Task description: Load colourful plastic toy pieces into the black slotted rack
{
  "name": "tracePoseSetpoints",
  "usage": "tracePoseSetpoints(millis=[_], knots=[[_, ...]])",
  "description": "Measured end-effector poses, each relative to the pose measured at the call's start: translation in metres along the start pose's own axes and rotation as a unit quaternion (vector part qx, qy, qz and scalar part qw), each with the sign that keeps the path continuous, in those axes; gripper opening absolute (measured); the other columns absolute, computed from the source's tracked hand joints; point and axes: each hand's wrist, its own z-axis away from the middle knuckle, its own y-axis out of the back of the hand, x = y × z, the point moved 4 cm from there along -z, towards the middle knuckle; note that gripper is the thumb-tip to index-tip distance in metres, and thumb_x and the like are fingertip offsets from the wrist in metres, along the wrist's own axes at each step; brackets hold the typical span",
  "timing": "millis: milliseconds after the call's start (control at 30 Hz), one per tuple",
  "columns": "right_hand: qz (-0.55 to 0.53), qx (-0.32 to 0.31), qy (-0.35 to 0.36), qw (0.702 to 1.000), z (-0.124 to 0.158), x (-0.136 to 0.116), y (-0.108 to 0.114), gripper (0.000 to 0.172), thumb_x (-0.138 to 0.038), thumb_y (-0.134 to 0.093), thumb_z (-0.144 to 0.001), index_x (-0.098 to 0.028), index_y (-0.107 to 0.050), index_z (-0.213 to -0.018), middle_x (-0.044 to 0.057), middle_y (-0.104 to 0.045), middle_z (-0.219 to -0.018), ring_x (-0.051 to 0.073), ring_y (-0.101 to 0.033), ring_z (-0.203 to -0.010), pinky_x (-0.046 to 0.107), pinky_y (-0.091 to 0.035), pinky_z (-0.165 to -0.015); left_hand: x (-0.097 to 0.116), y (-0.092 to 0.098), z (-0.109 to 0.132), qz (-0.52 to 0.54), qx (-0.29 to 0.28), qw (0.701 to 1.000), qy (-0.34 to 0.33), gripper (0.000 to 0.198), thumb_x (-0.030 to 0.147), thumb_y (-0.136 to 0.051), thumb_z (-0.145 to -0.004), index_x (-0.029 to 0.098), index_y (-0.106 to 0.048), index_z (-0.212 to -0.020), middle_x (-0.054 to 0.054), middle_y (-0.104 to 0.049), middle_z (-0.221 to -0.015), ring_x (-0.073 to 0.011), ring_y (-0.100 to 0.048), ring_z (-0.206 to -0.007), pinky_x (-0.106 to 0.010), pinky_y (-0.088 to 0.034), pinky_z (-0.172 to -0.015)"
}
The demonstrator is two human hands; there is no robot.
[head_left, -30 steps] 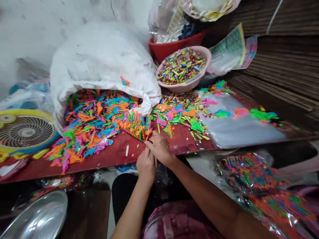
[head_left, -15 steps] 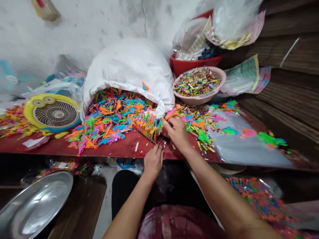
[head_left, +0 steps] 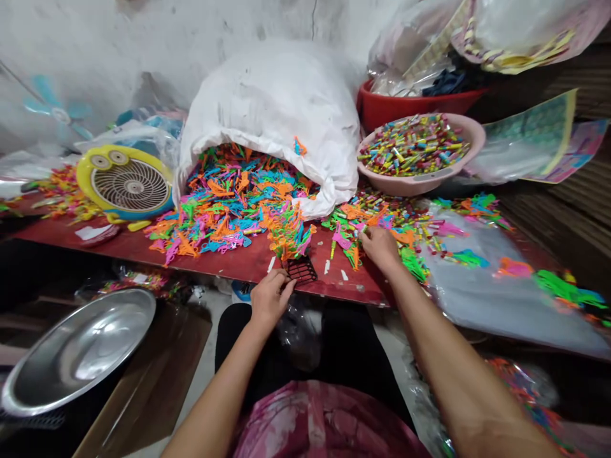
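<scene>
My left hand (head_left: pixel 272 294) is closed on the near left edge of a black grid rack (head_left: pixel 302 271) at the table's front edge. Brightly coloured plastic pieces (head_left: pixel 287 230), shaped like little toy guns, stand packed upright in the rack's far part. To the right, my right hand (head_left: pixel 380 247) reaches to the loose pile, its thumb and fingers pinched together. What those fingertips hold, if anything, is too small to make out. Small striped tubes (head_left: pixel 420 219) and more coloured plastic pieces (head_left: pixel 342 236) lie around it.
A white sack (head_left: pixel 272 95) spills coloured pieces (head_left: pixel 224 210) across the red table (head_left: pixel 229 264). Behind stand a pink basin (head_left: pixel 405 184) of striped tubes and a red tub (head_left: pixel 382 108). A yellow fan (head_left: pixel 128 184), clear plastic sheets (head_left: pixel 506 299) and a metal bowl (head_left: pixel 86 350) flank me.
My right hand has moved from the rack's pieces rightward to the loose pile. My left hand still holds the rack's near edge. The camera view has shifted.
</scene>
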Motion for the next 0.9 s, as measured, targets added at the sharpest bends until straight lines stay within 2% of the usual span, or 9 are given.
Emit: tracePoseSetpoints(millis=[133,233,367,433,533,600,700,767,900], knots=[[-0.012,0.039,-0.014,0.999,0.007,0.01,-0.008,0.022,-0.033,-0.054,-0.089,-0.015,-0.067,-0.084,0.011,-0.068,-0.08,0.021,-0.055,-0.07,0.031,-0.027,-0.061,-0.017,0.004,0.002,0.058,0.056,0.995,0.056,0.016,0.031,-0.064,-0.088,0.018,-0.061,-0.079,-0.002,-0.061,-0.085,-0.0116,-0.059,-0.075,-0.022,-0.047,-0.067],[-0.035,0.064,-0.024,0.997,0.014,0.012,-0.009,0.017,-0.031,-0.056,-0.086,-0.017,-0.064,-0.083,0.009,-0.065,-0.08,0.021,-0.054,-0.07,0.031,-0.029,-0.062,-0.029,0.003,0.006,0.057,0.098,0.985,0.133,0.02,0.034,-0.07,-0.082,0.018,-0.062,-0.091,-0.001,-0.058,-0.086,-0.0101,-0.053,-0.063,-0.023,-0.045,-0.059],[-0.138,0.116,0.06,0.982,0.044,-0.012,-0.003,0.012,-0.026,-0.052,-0.087,-0.018,-0.061,-0.085,0.009,-0.064,-0.088,0.021,-0.056,-0.079,0.031,-0.037,-0.07,-0.026,0.002,0.005,0.039,0.096,0.985,0.139,0.026,0.031,-0.064,-0.086,0.019,-0.064,-0.11,-0.003,-0.06,-0.091,-0.015,-0.06,-0.079,-0.027,-0.05,-0.072],[-0.225,0.1,0.109,0.963,0.069,-0.033,-0.006,0.016,-0.025,-0.048,-0.09,-0.02,-0.062,-0.084,0.007,-0.064,-0.086,0.019,-0.057,-0.08,0.03,-0.041,-0.074,-0.018,-0.001,0.003,0.01,0.084,0.987,0.137,0.022,0.029,-0.06,-0.089,0.02,-0.065,-0.108,-0.003,-0.061,-0.089,-0.0162,-0.061,-0.082,-0.029,-0.05,-0.077],[-0.306,0.009,0.174,0.936,0.102,-0.064,-0.018,0.021,-0.026,-0.047,-0.093,-0.021,-0.067,-0.089,0.006,-0.065,-0.085,0.018,-0.059,-0.079,0.029,-0.044,-0.073,0.003,-0.013,0.001,-0.017,0.022,0.991,0.131,0.019,0.027,-0.054,-0.092,0.021,-0.067,-0.105,-0.004,-0.063,-0.091,-0.0172,-0.063,-0.085,-0.028,-0.049,-0.076],[-0.305,-0.011,0.191,0.933,0.112,-0.074,-0.023,0.023,-0.027,-0.048,-0.093,-0.02,-0.069,-0.099,0.007,-0.066,-0.092,0.02,-0.061,-0.085,0.03,-0.046,-0.078,0.022,-0.027,-0.002,-0.039,-0.043,0.992,0.109,0.024,0.026,-0.051,-0.094,0.023,-0.066,-0.111,-0.005,-0.064,-0.096,-0.0178,-0.064,-0.085,-0.027,-0.049,-0.073],[-0.269,-0.003,0.191,0.944,0.108,-0.069,-0.022,0.023,-0.023,-0.049,-0.091,-0.019,-0.069,-0.1,0.009,-0.066,-0.095,0.023,-0.06,-0.091,0.034,-0.046,-0.082,0.05,-0.049,-0.011,-0.099,-0.142,0.982,0.072,0.034,0.026,-0.048,-0.094,0.027,-0.061,-0.125,-0.006,-0.064,-0.1,-0.0176,-0.065,-0.076,-0.027,-0.046,-0.063],[-0.261,-0.002,0.183,0.948,0.099,-0.058,-0.018,0.022,-0.02,-0.05,-0.086,-0.019,-0.069,-0.097,0.009,-0.066,-0.093,0.023,-0.059,-0.091,0.035,-0.046,-0.082,0.064,-0.06,-0.019,-0.123,-0.19,0.973,0.049,0.035,0.025,-0.047,-0.094,0.025,-0.059,-0.127,-0.007,-0.065,-0.102,-0.018,-0.065,-0.075,-0.027,-0.045,-0.061],[-0.318,-0.004,0.133,0.939,0.081,-0.042,-0.016,0.021,-0.023,-0.053,-0.083,-0.019,-0.069,-0.096,0.007,-0.068,-0.091,0.022,-0.06,-0.087,0.034,-0.047,-0.082,0.07,-0.07,-0.034,-0.097,-0.225,0.969,0.024,0.031,0.023,-0.051,-0.091,0.023,-0.06,-0.121,-0.008,-0.065,-0.106,-0.0198,-0.066,-0.079,-0.029,-0.046,-0.064]])
